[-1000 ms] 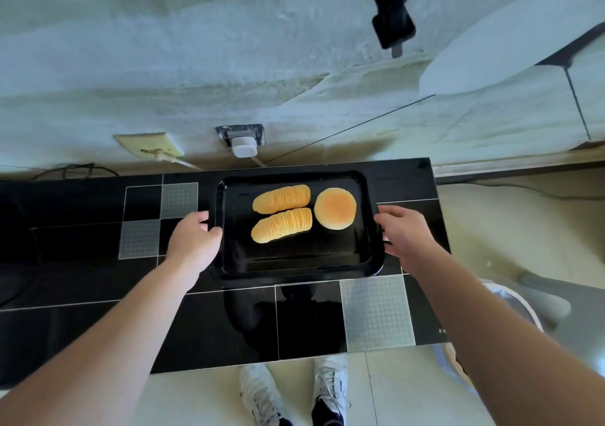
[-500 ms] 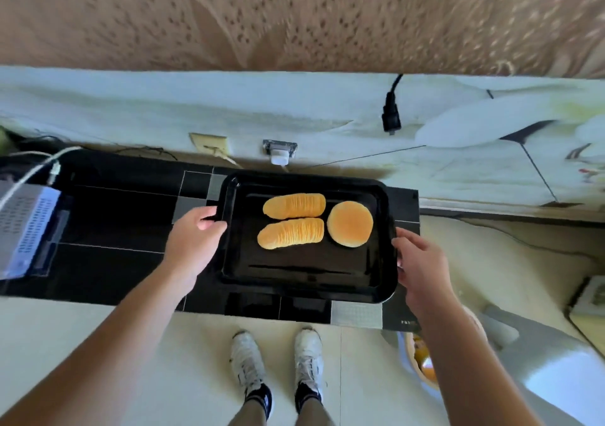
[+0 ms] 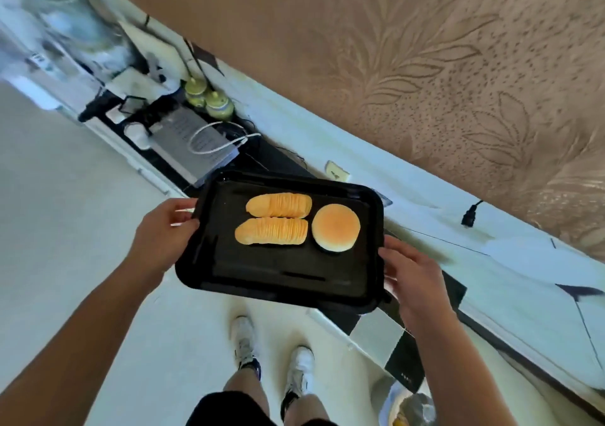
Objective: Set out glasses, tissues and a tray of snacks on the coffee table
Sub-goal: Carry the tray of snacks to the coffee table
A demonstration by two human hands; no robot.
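A black tray (image 3: 262, 271) hangs in the air in front of me, above the pale floor and the edge of a black tiled counter (image 3: 404, 355). On it lie two long ridged rolls (image 3: 278, 205) (image 3: 271, 231) side by side and a round bun (image 3: 336, 227) to their right. My left hand (image 3: 162, 234) grips the tray's left rim. At the right rim, my right hand (image 3: 409, 276) holds the other end. No glasses or tissues are in view.
The counter runs diagonally along a pale wall panel below brown leaf-patterned wallpaper. On it, at upper left, are a grey box (image 3: 196, 140) with a white cable, two green jars (image 3: 209, 100) and blurred clutter. A bin (image 3: 409, 406) stands at lower right. My shoes (image 3: 245, 343) stand on the floor.
Both hands have lifted the tray off the counter and carried it toward me. My head has turned left, so the counter now slants across the view.
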